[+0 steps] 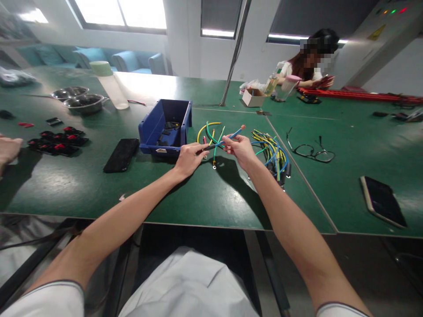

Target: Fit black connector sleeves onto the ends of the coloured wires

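White shirt cloth (188, 281) sits nearest; beyond, both hands pinch one blue cable (235, 133) over the tabletop (198, 200), left hand (190, 161) closed on its black end, right hand (243, 152) nearer the copper tip slanting away rightward, beside bundled wires (279, 154).

– What sits on the left half of our desk (191, 198)?
– Going rightward, we have connectors (59, 146), a phone (121, 155), then the bin (168, 151) with small parts (171, 127) in it. Behind the phone stands the bottle (111, 86), with bowls (84, 105) to its left.
– And right of our bin?
– We find loose wires (216, 152) and the cable (233, 134) in our fingers (228, 140), then the wire bundle (278, 156), then glasses (313, 155).
– By our near edge?
– A second phone (382, 200), well to the right. Toward the far edge we see a carton (254, 100), behind the wire bundle.
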The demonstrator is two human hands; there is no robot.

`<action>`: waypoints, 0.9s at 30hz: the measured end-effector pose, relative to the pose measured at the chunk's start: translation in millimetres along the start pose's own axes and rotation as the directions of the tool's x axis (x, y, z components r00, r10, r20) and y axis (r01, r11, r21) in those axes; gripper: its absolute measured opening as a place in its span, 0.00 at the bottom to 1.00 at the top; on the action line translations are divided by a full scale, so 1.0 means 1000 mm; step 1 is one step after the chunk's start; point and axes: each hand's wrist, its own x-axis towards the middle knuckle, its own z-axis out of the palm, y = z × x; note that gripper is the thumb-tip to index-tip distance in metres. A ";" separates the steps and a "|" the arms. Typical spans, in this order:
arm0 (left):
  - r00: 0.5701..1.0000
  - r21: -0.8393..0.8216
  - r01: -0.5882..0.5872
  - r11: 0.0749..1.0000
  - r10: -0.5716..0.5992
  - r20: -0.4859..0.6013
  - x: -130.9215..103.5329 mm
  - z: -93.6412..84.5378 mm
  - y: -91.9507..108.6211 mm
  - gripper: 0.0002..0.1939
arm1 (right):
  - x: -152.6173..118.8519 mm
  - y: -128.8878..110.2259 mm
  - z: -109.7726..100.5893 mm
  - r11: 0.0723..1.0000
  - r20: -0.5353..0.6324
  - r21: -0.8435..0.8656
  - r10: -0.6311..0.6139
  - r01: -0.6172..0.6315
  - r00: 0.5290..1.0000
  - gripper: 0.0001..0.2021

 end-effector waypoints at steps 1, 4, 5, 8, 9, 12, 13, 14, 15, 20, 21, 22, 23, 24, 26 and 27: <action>1.000 -0.002 0.000 1.000 0.000 -0.002 0.000 0.000 0.000 0.12 | 0.000 0.000 0.000 1.000 -0.003 0.000 0.002 -0.002 1.000 0.13; 1.000 -0.011 -0.003 1.000 0.003 -0.008 0.000 0.000 0.000 0.12 | -0.001 -0.002 0.001 1.000 -0.010 -0.005 0.006 -0.006 1.000 0.13; 1.000 -0.015 -0.004 1.000 0.004 -0.012 -0.001 0.000 0.000 0.12 | -0.001 -0.002 0.001 1.000 -0.012 -0.009 0.007 -0.007 1.000 0.13; 1.000 -0.022 -0.005 1.000 0.005 -0.028 -0.001 0.000 0.000 0.12 | -0.002 -0.003 0.001 1.000 -0.016 -0.021 0.012 -0.012 1.000 0.13; 0.999 -0.023 -0.003 1.000 0.002 -0.033 -0.001 0.000 0.001 0.12 | -0.002 -0.003 0.002 1.000 -0.017 -0.024 0.011 -0.012 1.000 0.13; 0.999 -0.024 0.012 1.000 -0.013 -0.035 -0.001 0.000 0.002 0.11 | -0.003 -0.004 0.002 1.000 -0.013 -0.025 0.003 -0.003 1.000 0.12; 0.999 -0.024 0.018 1.000 -0.019 -0.033 -0.001 -0.001 0.003 0.11 | -0.003 -0.004 0.002 1.000 -0.012 -0.026 0.000 0.000 1.000 0.12; 0.999 -0.025 0.023 0.999 -0.024 -0.032 -0.001 -0.001 0.003 0.11 | -0.003 -0.004 0.002 1.000 -0.012 -0.027 -0.002 0.002 1.000 0.12; 0.999 -0.025 0.027 0.999 -0.028 -0.030 -0.001 -0.001 0.003 0.11 | -0.003 -0.004 0.002 1.000 -0.012 -0.030 -0.004 0.004 1.000 0.13; 0.999 -0.011 0.048 0.999 -0.048 -0.026 0.000 -0.002 0.004 0.11 | -0.002 -0.003 0.001 0.998 -0.008 -0.062 -0.023 0.023 1.000 0.14; 0.998 -0.006 0.051 0.999 -0.051 -0.030 0.000 -0.001 0.004 0.11 | -0.001 -0.003 0.001 0.997 -0.007 -0.072 -0.026 0.025 1.000 0.15; 0.998 -0.001 0.053 0.999 -0.053 -0.036 -0.001 -0.001 0.004 0.11 | -0.001 -0.002 0.000 0.996 -0.005 -0.081 -0.029 0.028 1.000 0.15; 0.998 0.002 0.055 0.999 -0.054 -0.043 -0.001 -0.001 0.004 0.11 | -0.001 -0.002 0.000 0.996 -0.003 -0.086 -0.034 0.033 0.999 0.16; 0.997 0.004 0.057 0.998 -0.056 -0.051 -0.001 -0.001 0.004 0.11 | 0.000 -0.001 0.000 0.996 0.001 -0.085 -0.039 0.039 0.999 0.16; 0.996 0.005 0.068 0.998 -0.068 -0.058 -0.001 -0.001 0.004 0.11 | -0.001 -0.001 0.001 0.996 0.007 -0.068 -0.051 0.051 0.999 0.16; 0.995 0.006 0.078 0.997 -0.077 -0.057 -0.001 -0.001 0.005 0.11 | -0.001 -0.002 0.001 0.997 0.011 -0.056 -0.054 0.055 0.998 0.16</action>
